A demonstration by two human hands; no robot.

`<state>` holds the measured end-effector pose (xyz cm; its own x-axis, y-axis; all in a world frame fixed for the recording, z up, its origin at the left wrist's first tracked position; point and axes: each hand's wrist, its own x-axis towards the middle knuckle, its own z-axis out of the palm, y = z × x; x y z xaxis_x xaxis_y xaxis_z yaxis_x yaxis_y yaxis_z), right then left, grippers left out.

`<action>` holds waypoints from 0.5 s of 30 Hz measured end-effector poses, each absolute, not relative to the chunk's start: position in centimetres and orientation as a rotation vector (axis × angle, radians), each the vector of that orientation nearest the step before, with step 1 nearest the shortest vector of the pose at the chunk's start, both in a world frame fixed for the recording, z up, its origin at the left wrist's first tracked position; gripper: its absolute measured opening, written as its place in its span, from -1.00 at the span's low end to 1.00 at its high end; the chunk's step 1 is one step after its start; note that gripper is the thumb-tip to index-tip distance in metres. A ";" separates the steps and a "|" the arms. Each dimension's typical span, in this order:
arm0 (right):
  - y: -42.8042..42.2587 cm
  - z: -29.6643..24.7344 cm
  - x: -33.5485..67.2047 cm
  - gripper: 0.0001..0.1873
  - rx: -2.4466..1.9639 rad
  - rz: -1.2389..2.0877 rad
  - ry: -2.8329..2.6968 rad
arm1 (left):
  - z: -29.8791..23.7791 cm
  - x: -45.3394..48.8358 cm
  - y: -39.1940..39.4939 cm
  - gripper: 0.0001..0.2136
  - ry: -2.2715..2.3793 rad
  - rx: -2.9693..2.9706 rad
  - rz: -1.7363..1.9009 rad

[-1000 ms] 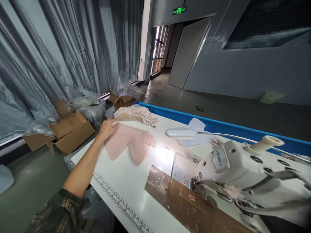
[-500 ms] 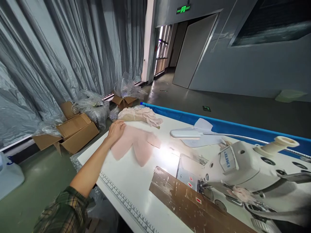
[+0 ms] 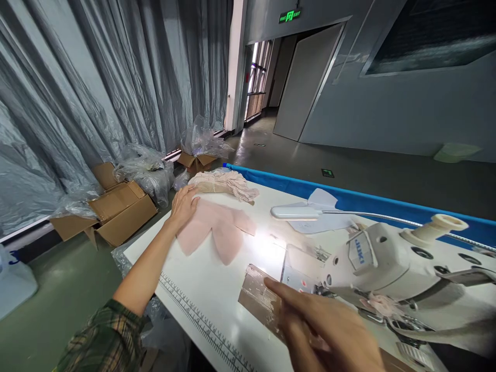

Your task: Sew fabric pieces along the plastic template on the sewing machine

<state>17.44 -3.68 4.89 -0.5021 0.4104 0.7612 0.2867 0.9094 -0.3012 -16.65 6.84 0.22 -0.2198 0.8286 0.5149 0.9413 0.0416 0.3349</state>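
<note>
My left hand lies flat, fingers stretched, on the left end of pale pink fabric pieces spread on the white table. Just beyond them sits a pile of cream lace fabric. My right hand reaches in from the bottom right with the forefinger extended over a brown strip in front of the white sewing machine. It holds nothing. A small pink piece lies under the machine's head.
A white gooseneck lamp shines on the table. A printed ruler runs along the near edge; a blue band edges the far side. Cardboard boxes and plastic bags sit on the floor by grey curtains. An open doorway stands behind.
My right hand has come into view at the bottom right, reaching toward the brown strip. My left hand has stayed on the pink fabric, shifting only slightly.
</note>
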 end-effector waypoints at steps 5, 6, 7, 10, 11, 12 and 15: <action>-2.7 3.2 15.3 -0.72 -0.501 0.215 -2.343 | 0.2 -16.1 6.4 -0.78 -2.145 -2.014 -0.768; -2.6 2.9 15.1 -0.72 -0.548 0.227 -2.381 | 0.1 -16.0 6.4 -0.81 -2.152 -2.050 -0.727; -2.5 2.6 15.1 -0.72 -0.598 0.237 -2.419 | 0.0 -16.0 6.3 -0.85 -2.161 -2.073 -0.693; -1.9 2.0 15.3 -0.67 -0.752 0.284 -2.518 | 0.0 -16.3 6.3 -0.88 -2.195 -2.082 -0.649; -1.5 1.7 15.4 -0.64 -0.807 0.314 -2.535 | 0.1 -16.4 6.3 -0.86 -2.205 -2.069 -0.656; -1.0 1.4 15.4 -0.63 -0.857 0.348 -2.536 | 0.2 -16.5 6.3 -0.85 -2.213 -2.053 -0.671; 1.3 0.2 14.9 -0.61 -0.951 0.373 -2.455 | 0.6 -16.0 6.3 -0.84 -2.208 -2.013 -0.761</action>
<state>14.88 1.32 0.21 -0.6443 0.6880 0.3339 0.5577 0.7215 -0.4104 -16.02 6.27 0.64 -0.1467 0.9198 0.3641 0.9486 0.0265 0.3153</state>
